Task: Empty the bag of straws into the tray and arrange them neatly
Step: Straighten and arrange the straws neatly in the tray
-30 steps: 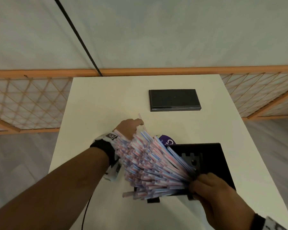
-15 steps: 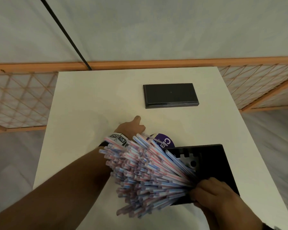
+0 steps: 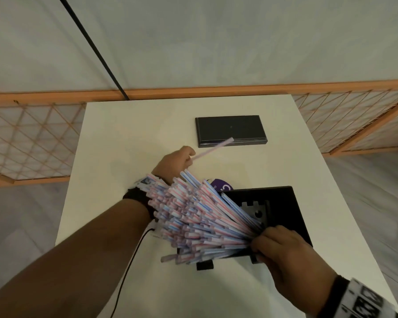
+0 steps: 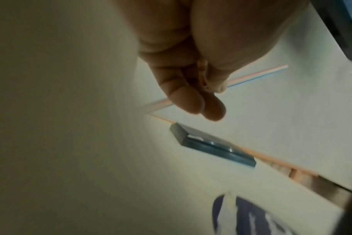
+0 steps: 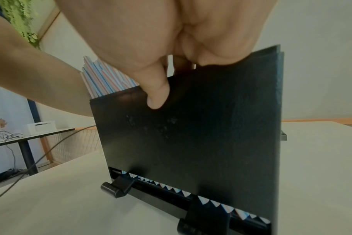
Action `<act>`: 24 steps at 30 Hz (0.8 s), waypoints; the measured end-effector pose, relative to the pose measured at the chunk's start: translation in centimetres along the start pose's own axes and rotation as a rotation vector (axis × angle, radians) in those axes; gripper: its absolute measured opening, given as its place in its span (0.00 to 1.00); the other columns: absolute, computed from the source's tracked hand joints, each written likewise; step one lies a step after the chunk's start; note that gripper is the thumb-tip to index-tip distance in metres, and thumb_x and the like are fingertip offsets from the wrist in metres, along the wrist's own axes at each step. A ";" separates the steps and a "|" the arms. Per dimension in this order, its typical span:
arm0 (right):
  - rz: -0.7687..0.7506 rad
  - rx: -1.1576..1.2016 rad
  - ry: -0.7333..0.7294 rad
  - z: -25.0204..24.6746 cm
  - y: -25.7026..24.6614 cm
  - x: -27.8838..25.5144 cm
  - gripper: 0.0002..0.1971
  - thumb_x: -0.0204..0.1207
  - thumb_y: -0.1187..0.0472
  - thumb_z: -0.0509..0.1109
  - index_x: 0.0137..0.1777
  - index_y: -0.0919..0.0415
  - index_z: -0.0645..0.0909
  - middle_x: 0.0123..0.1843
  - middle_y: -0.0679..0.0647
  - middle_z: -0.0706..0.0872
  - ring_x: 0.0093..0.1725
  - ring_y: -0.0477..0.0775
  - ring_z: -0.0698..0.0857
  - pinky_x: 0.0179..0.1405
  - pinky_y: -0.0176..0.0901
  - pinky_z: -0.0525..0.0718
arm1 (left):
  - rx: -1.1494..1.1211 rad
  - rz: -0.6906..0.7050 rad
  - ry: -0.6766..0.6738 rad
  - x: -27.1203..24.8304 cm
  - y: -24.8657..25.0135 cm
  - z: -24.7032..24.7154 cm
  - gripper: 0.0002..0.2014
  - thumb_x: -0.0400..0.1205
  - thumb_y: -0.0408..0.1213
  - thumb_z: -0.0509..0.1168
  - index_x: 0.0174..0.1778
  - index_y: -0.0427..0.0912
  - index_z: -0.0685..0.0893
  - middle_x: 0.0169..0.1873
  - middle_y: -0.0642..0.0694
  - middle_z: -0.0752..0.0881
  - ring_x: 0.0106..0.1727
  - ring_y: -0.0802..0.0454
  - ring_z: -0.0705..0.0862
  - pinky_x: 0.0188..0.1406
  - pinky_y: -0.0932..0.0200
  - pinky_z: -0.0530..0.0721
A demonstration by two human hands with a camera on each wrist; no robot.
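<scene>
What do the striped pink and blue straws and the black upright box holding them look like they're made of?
Striped pink and blue straws: probably thin plastic; smooth tubes, and the single straw in the left hand looks faintly translucent. Paper can't be excluded.

Black upright box: likely matte plastic; flat, dull panels with faint scuffs, a moulded foot and a toothed slot at its base.

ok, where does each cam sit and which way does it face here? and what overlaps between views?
Head: on the head, looking forward and down at the white table; shows both forearms, left hand pinching a single straw, right hand at the fanned straws in the black dispenser box.
Left wrist: looks along the left hand at the single straw and the flat black lid.
Right wrist: looks along the right hand gripping the black dispenser box; the left forearm shows.
Shared: the head and left wrist views both show the lid and the single straw.
</scene>
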State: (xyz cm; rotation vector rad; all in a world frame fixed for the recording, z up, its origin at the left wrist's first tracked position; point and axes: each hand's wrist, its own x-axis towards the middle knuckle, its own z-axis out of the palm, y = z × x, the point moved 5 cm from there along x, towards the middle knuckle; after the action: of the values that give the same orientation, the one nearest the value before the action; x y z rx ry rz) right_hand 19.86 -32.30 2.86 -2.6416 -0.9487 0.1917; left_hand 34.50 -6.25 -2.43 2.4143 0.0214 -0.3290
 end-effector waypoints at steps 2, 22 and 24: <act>-0.003 0.035 0.012 0.1 0.0 0.0 0.10 0.70 0.62 0.71 0.45 0.45 0.76 0.41 0.41 0.77 0.40 0.47 0.77 0.36 0.40 0.77 | -0.071 0.031 0.128 -1.4 -0.2 -1.7 0.10 0.89 0.33 0.62 0.63 0.35 0.83 0.53 0.39 0.89 0.51 0.40 0.86 0.48 0.57 0.79; -0.058 0.131 0.163 -7.6 -2.6 0.7 0.09 0.70 0.59 0.79 0.42 0.55 0.80 0.39 0.48 0.80 0.36 0.51 0.80 0.34 0.51 0.83 | -0.435 0.178 0.737 -15.4 6.1 -16.0 0.05 0.80 0.39 0.68 0.44 0.56 0.80 0.37 0.62 0.93 0.38 0.57 0.89 0.46 0.49 0.89; -0.069 0.158 0.184 -8.7 -3.2 0.7 0.08 0.71 0.56 0.77 0.42 0.56 0.81 0.38 0.48 0.81 0.36 0.51 0.81 0.35 0.53 0.84 | -0.440 0.226 0.794 -17.6 7.4 -17.1 0.04 0.78 0.41 0.68 0.45 0.56 0.81 0.37 0.61 0.93 0.40 0.55 0.91 0.47 0.48 0.90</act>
State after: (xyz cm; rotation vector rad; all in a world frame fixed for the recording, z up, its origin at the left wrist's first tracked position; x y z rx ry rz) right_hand 20.54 -31.72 12.10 -2.4299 -0.9220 0.0054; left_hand 22.15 0.38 19.04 1.9366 0.1557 0.6775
